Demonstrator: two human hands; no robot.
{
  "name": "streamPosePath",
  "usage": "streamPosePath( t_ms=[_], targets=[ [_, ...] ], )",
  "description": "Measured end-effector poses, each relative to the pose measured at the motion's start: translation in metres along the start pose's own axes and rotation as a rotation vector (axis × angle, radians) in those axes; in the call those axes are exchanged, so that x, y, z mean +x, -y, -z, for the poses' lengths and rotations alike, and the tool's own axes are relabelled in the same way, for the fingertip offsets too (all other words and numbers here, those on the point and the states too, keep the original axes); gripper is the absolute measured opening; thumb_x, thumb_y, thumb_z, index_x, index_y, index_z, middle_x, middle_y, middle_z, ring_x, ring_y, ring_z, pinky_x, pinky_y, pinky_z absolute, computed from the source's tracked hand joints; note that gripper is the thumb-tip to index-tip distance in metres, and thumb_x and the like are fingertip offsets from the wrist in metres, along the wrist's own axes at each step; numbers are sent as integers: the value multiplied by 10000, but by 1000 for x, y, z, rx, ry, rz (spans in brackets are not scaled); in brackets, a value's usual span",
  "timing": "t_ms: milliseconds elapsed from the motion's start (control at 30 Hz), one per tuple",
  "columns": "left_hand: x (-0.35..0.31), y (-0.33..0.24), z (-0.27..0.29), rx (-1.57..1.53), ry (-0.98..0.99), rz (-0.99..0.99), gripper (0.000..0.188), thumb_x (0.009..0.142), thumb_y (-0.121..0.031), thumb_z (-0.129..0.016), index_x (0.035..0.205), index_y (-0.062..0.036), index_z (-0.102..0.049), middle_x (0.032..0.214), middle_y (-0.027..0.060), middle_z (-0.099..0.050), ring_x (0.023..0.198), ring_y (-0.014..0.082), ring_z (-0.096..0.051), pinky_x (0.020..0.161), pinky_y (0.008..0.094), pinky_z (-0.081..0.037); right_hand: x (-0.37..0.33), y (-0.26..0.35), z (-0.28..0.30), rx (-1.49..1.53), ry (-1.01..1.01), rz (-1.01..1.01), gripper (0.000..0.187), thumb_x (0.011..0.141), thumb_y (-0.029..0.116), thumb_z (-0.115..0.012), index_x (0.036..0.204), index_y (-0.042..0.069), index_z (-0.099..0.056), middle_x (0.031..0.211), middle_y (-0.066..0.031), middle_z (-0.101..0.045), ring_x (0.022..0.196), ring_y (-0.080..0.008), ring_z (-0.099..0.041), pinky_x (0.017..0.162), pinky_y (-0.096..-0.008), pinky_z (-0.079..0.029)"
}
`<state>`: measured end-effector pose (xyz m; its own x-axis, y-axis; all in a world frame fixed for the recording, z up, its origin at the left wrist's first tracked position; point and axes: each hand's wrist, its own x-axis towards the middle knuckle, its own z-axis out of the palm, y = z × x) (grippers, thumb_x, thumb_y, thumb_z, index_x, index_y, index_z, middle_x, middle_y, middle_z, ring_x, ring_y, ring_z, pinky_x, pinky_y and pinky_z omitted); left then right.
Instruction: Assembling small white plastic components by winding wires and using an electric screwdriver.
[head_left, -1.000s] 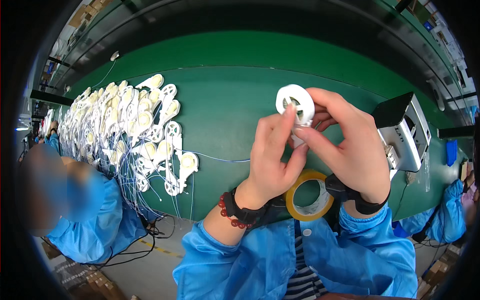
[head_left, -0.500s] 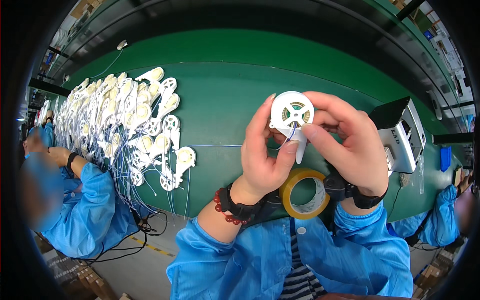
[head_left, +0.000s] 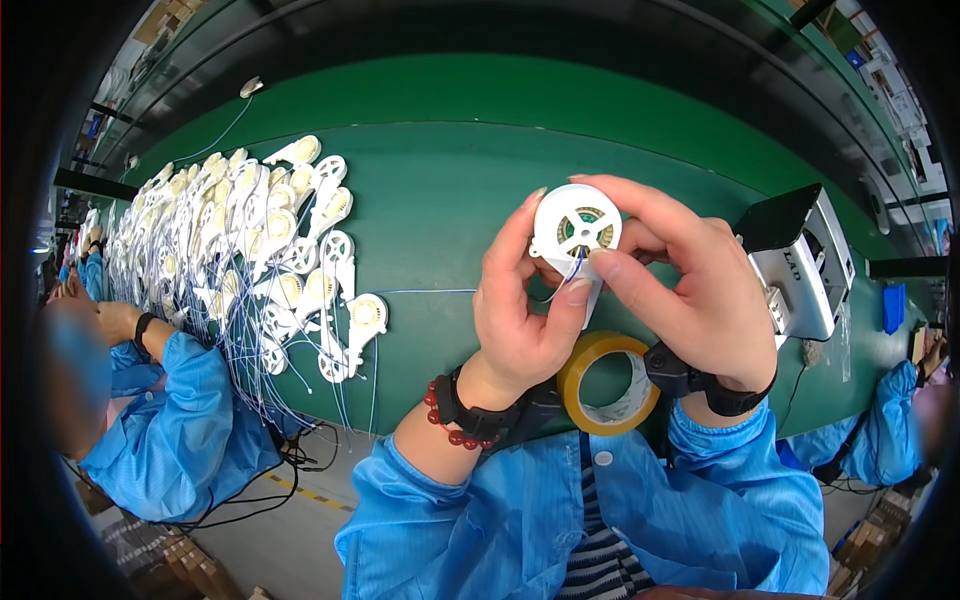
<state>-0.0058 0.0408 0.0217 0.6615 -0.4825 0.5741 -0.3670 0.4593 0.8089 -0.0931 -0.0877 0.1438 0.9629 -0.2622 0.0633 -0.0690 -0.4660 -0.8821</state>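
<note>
A factory workshop is indicated by identical white wired units [head_left: 367, 314] heaped toward the left edge of the worktop [head_left: 430, 220] and blue-jacketed co-workers [head_left: 195, 420] along its near edge.

Holds left hand [head_left: 512, 315] and right hand [head_left: 705, 285] raised close together in front of the torso, palms turned inward, both closed in a grip. Extends left index finger [head_left: 512, 235] upward and slants left thumb [head_left: 560, 314] up to the right. Stretches right index finger [head_left: 625, 196] leftward and angles right thumb [head_left: 637, 285] up to the left, ending just above the left thumb's tip. Curls other right fingers [head_left: 640, 238] behind. Sets wrists [head_left: 490, 368] wider apart than fingertips, with forearms [head_left: 430, 452] sloping up from below.
</note>
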Motion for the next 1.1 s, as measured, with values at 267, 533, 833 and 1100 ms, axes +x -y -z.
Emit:
streamPosePath(
  t_ms=[267,533,833,1100],
  targets=[
    [3,-1,0,22,16,15,640,918,-81,-649,1465,67,-350,1133,183,-669,857,175,-670,687,265,-528,2,-1,0,-55,-18,0,370,949,29,-565,1313,-37,-564,924,-148,-758,869,-195,-740,768,-279,-545],
    [1,0,-1,49,31,27,639,917,-87,-651,1462,64,-355,1081,179,-690,804,163,-666,681,263,-525,2,-2,-1,-86,-42,-15,320,962,62,-569,1267,-32,-592,889,-147,-755,810,-202,-743,725,-285,-552],
    [2,0,0,24,24,-61,652,912,-94,-667,1449,83,-343,1174,192,-650,875,187,-699,682,269,-561,1,-1,-4,-68,-44,-30,304,984,87,-550,1262,-25,-605,868,-136,-747,776,-182,-730,698,-270,-546],
    [3,4,0,85,63,64,763,875,-70,-712,1507,39,-297,1191,169,-626,923,189,-660,766,290,-541,2,-6,-8,-56,-129,56,315,959,61,-601,1265,-17,-605,866,-132,-739,766,-185,-726,690,-272,-545]
  ],
)
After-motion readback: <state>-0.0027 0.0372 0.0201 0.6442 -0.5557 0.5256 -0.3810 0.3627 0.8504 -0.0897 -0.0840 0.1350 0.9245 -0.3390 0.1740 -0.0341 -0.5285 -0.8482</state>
